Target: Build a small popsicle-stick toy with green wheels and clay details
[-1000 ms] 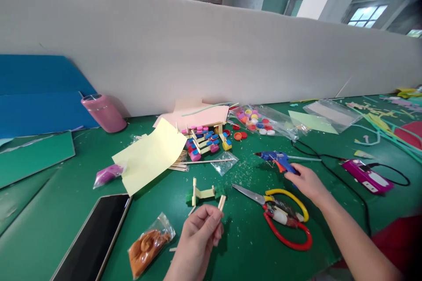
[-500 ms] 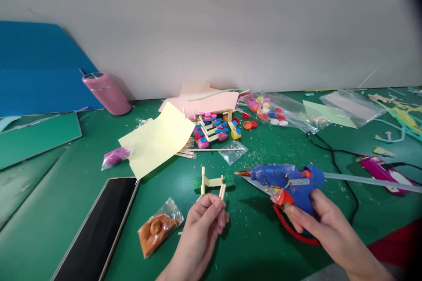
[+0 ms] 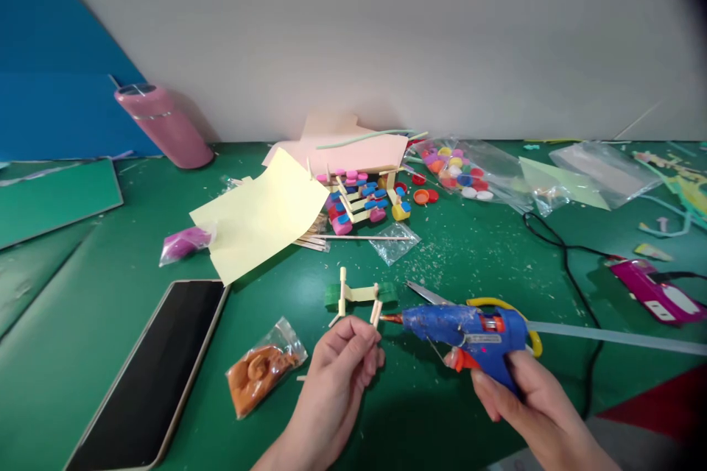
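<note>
My left hand [image 3: 341,366] pinches short pale wooden sticks [image 3: 376,313] upright between thumb and fingers. A blue hot glue gun [image 3: 462,331] is gripped in my right hand [image 3: 533,396], fingers wrapped round its handle near the orange trigger. Its nozzle points left, at or right beside the sticks; I cannot tell whether it touches. A translucent glue stick [image 3: 613,337] sticks out of the gun's back. Just beyond my left hand lies a small frame of pale strips [image 3: 360,294] on a green piece. Scissors [image 3: 428,294] lie partly hidden behind the gun.
A phone [image 3: 149,375] and a bag of orange-brown clay [image 3: 259,375] lie at left. Farther back are yellow paper [image 3: 259,213], colourful cap-and-stick pieces [image 3: 356,202], a bag of bottle caps [image 3: 458,169] and a pink tumbler [image 3: 166,125]. A black cable [image 3: 568,272] runs at right.
The glue gun has moved left and slightly down, bringing its nozzle to the sticks. The scissors' yellow handle now shows behind it. My left hand keeps its pinch; the view has shifted slightly.
</note>
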